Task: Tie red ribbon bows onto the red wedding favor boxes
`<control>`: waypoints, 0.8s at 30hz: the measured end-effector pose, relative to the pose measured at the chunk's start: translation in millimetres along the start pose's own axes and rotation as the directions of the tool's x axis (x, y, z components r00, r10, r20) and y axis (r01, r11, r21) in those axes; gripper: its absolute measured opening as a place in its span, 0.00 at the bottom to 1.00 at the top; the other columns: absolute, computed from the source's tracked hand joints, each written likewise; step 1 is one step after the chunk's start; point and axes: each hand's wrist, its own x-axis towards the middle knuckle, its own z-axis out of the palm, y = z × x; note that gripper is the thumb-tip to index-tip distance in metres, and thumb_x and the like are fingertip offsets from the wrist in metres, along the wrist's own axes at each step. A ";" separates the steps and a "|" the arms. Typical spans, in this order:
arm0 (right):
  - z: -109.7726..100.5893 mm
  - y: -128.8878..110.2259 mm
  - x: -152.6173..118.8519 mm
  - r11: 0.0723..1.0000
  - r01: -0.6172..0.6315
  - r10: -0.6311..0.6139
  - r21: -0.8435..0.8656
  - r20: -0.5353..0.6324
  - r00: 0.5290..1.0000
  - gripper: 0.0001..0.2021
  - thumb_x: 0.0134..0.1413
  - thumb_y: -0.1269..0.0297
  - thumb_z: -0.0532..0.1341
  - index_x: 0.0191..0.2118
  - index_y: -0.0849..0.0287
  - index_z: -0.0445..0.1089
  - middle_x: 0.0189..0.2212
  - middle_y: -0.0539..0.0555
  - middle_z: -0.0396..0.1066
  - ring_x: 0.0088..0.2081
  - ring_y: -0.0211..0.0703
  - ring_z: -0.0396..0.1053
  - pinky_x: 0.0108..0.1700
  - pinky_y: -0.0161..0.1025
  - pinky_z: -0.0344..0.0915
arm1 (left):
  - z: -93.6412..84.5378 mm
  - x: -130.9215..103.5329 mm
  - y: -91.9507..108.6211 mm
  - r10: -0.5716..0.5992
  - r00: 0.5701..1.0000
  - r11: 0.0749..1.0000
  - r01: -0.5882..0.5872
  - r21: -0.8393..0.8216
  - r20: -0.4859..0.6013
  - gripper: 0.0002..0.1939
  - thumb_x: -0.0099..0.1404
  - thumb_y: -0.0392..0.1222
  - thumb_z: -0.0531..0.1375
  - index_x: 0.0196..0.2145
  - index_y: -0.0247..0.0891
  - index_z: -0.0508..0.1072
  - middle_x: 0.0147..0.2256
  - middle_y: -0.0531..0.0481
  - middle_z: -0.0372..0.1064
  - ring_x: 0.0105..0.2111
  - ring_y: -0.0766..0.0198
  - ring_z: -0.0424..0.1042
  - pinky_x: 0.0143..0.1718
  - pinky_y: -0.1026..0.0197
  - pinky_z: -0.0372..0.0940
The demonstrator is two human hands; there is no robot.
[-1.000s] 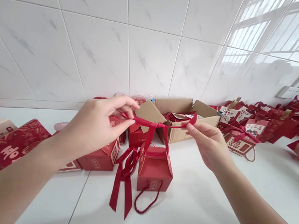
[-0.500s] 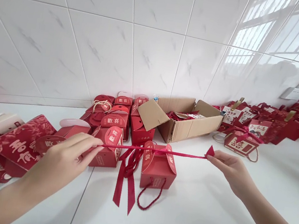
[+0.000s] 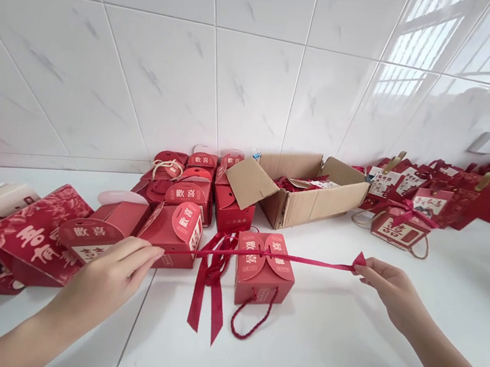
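A small red gift box (image 3: 265, 276) stands on the white counter with its rounded top flaps folded down and a twisted cord handle hanging at the front. A dark red ribbon (image 3: 311, 261) crosses its top and is drawn taut to both sides. My left hand (image 3: 112, 271) pinches one ribbon end at the left, in front of other boxes. My right hand (image 3: 388, 293) pinches the opposite end, its cut tip poking up past the fingers. Beside the box's left side lies a bundle of loose red ribbons (image 3: 212, 284).
Several red boxes (image 3: 173, 228) stand at the left, some stacked toward the tiled wall. Behind the gift box is an open cardboard box (image 3: 316, 204) with red items inside. A bow-tied box (image 3: 400, 227) and several red bags (image 3: 457, 195) stand at the right.
The ribbon has tightened down onto the box top, where a looser pink-red loop showed before. My right hand has moved slightly right and down; the left hand is slightly lower.
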 end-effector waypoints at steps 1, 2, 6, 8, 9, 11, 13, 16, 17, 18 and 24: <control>0.5 1.2 -0.7 1.000 -0.012 0.012 -0.001 0.003 1.000 0.17 0.39 0.47 0.64 0.20 0.58 0.69 0.22 0.54 0.68 0.30 0.48 0.67 0.36 0.45 0.67 | 0.7 -0.8 0.1 0.044 0.999 0.997 -0.044 0.059 0.006 0.11 0.66 0.31 0.52 0.38 0.43 0.72 0.34 0.54 0.74 0.37 0.61 0.75 0.46 0.58 0.66; 0.9 2.7 -1.2 1.000 -0.023 0.023 -0.003 0.008 1.000 0.18 0.39 0.46 0.63 0.21 0.58 0.70 0.24 0.54 0.68 0.33 0.49 0.68 0.39 0.46 0.67 | 1.1 -1.5 0.2 0.087 0.996 0.989 -0.089 0.121 0.018 0.13 0.66 0.30 0.51 0.38 0.43 0.72 0.34 0.53 0.74 0.37 0.60 0.75 0.46 0.57 0.66; -2.0 11.1 -1.0 0.996 -0.052 0.057 -0.074 0.063 0.996 0.20 0.45 0.44 0.61 0.25 0.58 0.71 0.28 0.56 0.71 0.36 0.52 0.70 0.42 0.49 0.68 | -1.4 -1.2 4.7 0.078 0.996 0.984 -0.083 0.158 0.043 0.13 0.67 0.31 0.50 0.37 0.44 0.71 0.33 0.51 0.73 0.35 0.58 0.74 0.40 0.55 0.68; -6.1 11.2 0.5 0.985 -0.029 0.047 -0.169 0.105 0.993 0.20 0.48 0.43 0.60 0.32 0.57 0.73 0.34 0.57 0.74 0.38 0.54 0.72 0.41 0.50 0.69 | -7.0 3.1 13.2 0.017 1.000 0.994 -0.019 0.108 0.022 0.09 0.66 0.35 0.53 0.38 0.44 0.71 0.33 0.50 0.72 0.33 0.57 0.73 0.36 0.53 0.67; -8.1 8.3 1.4 0.977 0.014 0.010 -0.211 0.116 0.993 0.20 0.48 0.44 0.61 0.37 0.56 0.74 0.40 0.58 0.74 0.42 0.55 0.72 0.42 0.50 0.70 | -10.8 6.9 19.5 -0.007 1.000 0.996 0.007 0.090 0.002 0.08 0.64 0.36 0.55 0.40 0.44 0.70 0.34 0.49 0.72 0.33 0.55 0.72 0.36 0.52 0.67; -9.8 -5.0 3.0 0.952 0.160 -0.130 -0.263 0.127 0.983 0.24 0.49 0.45 0.62 0.50 0.52 0.70 0.52 0.59 0.69 0.51 0.57 0.68 0.48 0.51 0.69 | -18.2 18.3 35.8 -0.019 0.998 0.998 0.022 0.062 -0.052 0.11 0.62 0.38 0.57 0.44 0.44 0.68 0.38 0.46 0.71 0.39 0.50 0.70 0.41 0.47 0.65; -5.1 -28.0 3.6 0.900 0.336 -0.307 -0.278 0.145 0.941 0.29 0.51 0.47 0.62 0.58 0.50 0.63 0.57 0.58 0.64 0.54 0.57 0.65 0.50 0.51 0.68 | -22.1 35.3 54.5 -0.007 0.998 0.999 0.004 -0.044 -0.065 0.14 0.62 0.37 0.58 0.46 0.44 0.66 0.42 0.45 0.69 0.44 0.49 0.68 0.46 0.46 0.63; 17.3 -68.9 2.4 0.782 0.581 -0.519 -0.224 0.283 0.807 0.28 0.51 0.49 0.64 0.58 0.50 0.64 0.55 0.59 0.64 0.42 0.46 0.71 0.42 0.45 0.72 | -15.2 67.6 79.1 0.017 0.993 0.949 0.022 -0.316 0.120 0.12 0.65 0.37 0.54 0.47 0.41 0.64 0.45 0.45 0.68 0.46 0.56 0.68 0.46 0.55 0.65; 27.6 -80.4 1.9 0.753 0.635 -0.560 -0.171 0.341 0.755 0.28 0.51 0.50 0.64 0.57 0.52 0.65 0.53 0.60 0.65 0.35 0.40 0.70 0.37 0.42 0.72 | -9.8 78.6 84.9 0.035 0.982 0.930 0.035 -0.365 0.183 0.12 0.66 0.39 0.54 0.48 0.40 0.64 0.46 0.44 0.68 0.45 0.57 0.68 0.45 0.56 0.66; 38.3 -89.3 1.6 0.732 0.670 -0.581 -0.124 0.399 0.709 0.30 0.50 0.50 0.65 0.58 0.53 0.65 0.52 0.60 0.65 0.30 0.36 0.68 0.34 0.39 0.72 | -3.8 88.6 89.4 0.052 0.970 0.922 0.045 -0.383 0.239 0.12 0.67 0.42 0.54 0.48 0.39 0.65 0.47 0.44 0.68 0.46 0.56 0.68 0.46 0.54 0.66; 81.0 -88.8 3.3 0.678 0.733 -0.639 0.054 0.535 0.553 0.32 0.48 0.54 0.67 0.59 0.59 0.63 0.55 0.63 0.64 0.46 0.46 0.69 0.43 0.42 0.72 | 19.8 111.9 95.7 -0.004 0.912 0.839 0.226 -0.495 0.410 0.13 0.65 0.49 0.55 0.45 0.43 0.68 0.49 0.45 0.66 0.49 0.52 0.66 0.47 0.49 0.66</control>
